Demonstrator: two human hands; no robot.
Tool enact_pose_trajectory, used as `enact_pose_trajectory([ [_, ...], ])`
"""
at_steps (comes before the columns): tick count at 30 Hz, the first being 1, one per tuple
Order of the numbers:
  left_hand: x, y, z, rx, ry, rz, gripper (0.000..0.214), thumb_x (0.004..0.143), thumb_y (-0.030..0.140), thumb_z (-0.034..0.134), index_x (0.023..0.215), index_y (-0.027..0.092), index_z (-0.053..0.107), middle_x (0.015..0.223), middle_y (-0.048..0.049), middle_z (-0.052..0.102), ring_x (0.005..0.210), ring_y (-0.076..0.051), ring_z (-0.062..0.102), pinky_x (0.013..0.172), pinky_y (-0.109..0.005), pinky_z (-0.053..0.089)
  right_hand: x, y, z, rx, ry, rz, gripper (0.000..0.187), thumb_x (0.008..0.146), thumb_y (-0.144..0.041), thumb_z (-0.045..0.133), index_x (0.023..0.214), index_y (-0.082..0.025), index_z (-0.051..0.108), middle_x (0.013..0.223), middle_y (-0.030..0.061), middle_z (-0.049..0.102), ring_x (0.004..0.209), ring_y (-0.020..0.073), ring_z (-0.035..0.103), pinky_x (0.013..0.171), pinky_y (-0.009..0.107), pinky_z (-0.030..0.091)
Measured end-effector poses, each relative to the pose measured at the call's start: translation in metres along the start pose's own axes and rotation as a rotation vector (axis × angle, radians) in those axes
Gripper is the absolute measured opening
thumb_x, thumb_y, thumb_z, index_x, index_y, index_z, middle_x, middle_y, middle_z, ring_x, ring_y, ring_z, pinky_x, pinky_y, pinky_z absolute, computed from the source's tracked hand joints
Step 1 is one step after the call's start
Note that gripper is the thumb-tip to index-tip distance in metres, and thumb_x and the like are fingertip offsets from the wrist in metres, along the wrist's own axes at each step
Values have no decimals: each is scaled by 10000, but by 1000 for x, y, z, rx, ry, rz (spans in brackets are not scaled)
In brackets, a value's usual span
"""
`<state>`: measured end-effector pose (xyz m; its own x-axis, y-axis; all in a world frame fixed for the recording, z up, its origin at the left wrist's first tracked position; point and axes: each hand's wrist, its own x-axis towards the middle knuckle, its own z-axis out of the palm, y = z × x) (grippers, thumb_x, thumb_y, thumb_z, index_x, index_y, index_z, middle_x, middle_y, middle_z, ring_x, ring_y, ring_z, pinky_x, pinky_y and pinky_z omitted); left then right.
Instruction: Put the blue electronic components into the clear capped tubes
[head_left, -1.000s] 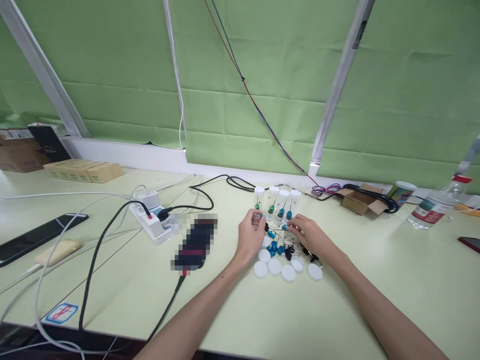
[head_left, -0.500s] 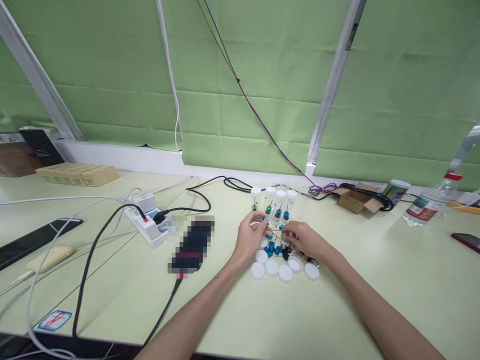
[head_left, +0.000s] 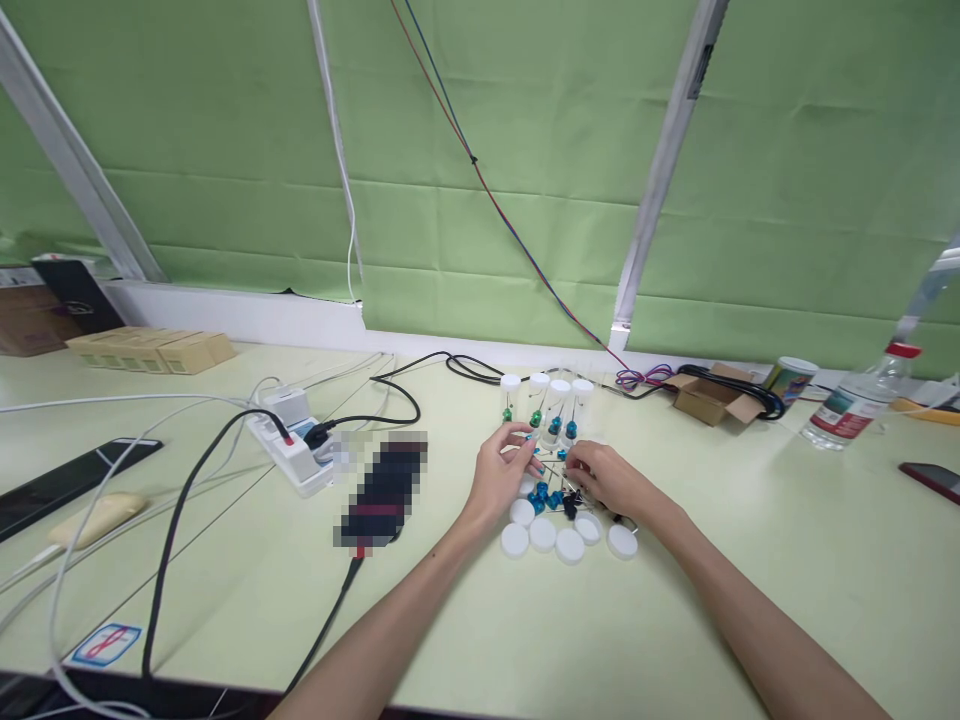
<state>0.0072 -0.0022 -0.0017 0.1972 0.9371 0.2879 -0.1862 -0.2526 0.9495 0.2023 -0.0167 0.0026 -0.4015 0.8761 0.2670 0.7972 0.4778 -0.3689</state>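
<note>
Blue thin-legged pieces (head_left: 543, 494), light, bendable, heaped at 6 o'clock of the vials (head_left: 559, 402). Left hand (head_left: 501, 478) pinches one by its body, likely the safest hold; right hand (head_left: 609, 482) curled over them, grip unclear.

I see bright, even light from overhead, with only faint shadows on the table (head_left: 750, 620). Straight lines bow near the edges. One patch (head_left: 382, 490) is pixelated.

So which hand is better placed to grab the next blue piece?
Probably right: the right hand has its fingertips down beside the blue pieces, while the left hand seems busy pinching something.
</note>
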Motion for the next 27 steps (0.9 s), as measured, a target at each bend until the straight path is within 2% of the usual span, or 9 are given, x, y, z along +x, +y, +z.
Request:
enact_pose_trajectory([
  [12,-2,-1,-1,31,-35,-31,281,767,343,663,980,176,590,840,-6,560,606,-113,637,618,-254,522,0,2,1,15,3,30,149,909,-191,437,773,-198,499,765,27,599,681,161,516,624,258,367],
  [18,-2,0,1,65,-35,-22,258,769,324,650,975,181,588,849,-8,544,606,-114,627,578,-247,520,0,1,0,22,26,10,157,921,-196,423,781,-199,494,781,33,592,701,167,516,634,264,368],
  [27,-5,2,3,349,13,136,161,800,272,583,935,190,614,837,-23,570,577,-104,581,533,-233,524,-1,2,1,-5,25,-53,186,924,-152,391,781,-192,502,770,32,550,712,167,488,651,268,376],
])
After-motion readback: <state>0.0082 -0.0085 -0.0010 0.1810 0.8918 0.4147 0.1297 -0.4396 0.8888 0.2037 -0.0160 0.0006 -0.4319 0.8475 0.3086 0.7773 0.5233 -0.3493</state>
